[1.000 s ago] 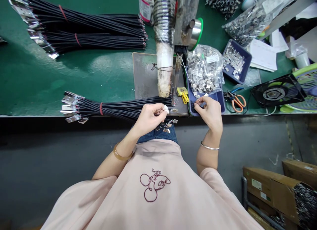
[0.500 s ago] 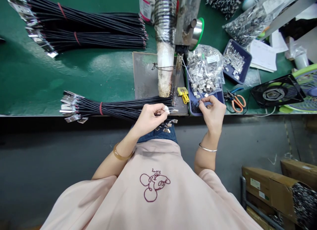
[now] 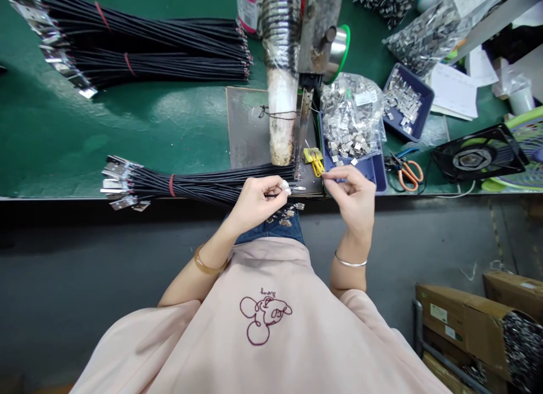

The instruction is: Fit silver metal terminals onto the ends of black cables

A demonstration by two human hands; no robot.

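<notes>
The metal-tipped cable (image 3: 299, 189) lies at the bench's (image 3: 169, 122) front edge, held in your left hand's (image 3: 257, 203) grip. Your right hand (image 3: 353, 199) pinches narrowly at the blue tray's (image 3: 378, 174) front-left corner; whether it holds a part, you cannot tell. Apparent step: working the cable tip. Next: steady it, align right fingertips.

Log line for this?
left hand: holding metal-tipped cable | right hand: by yellow tool, contents unclear | blue tray: partly behind right hand

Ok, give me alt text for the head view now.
A person's left hand pinches a metal-tipped cable at a green workbench; the right hand, fingers pinched together, is beside a yellow tool. A blue tray holds bagged metal parts.
</notes>
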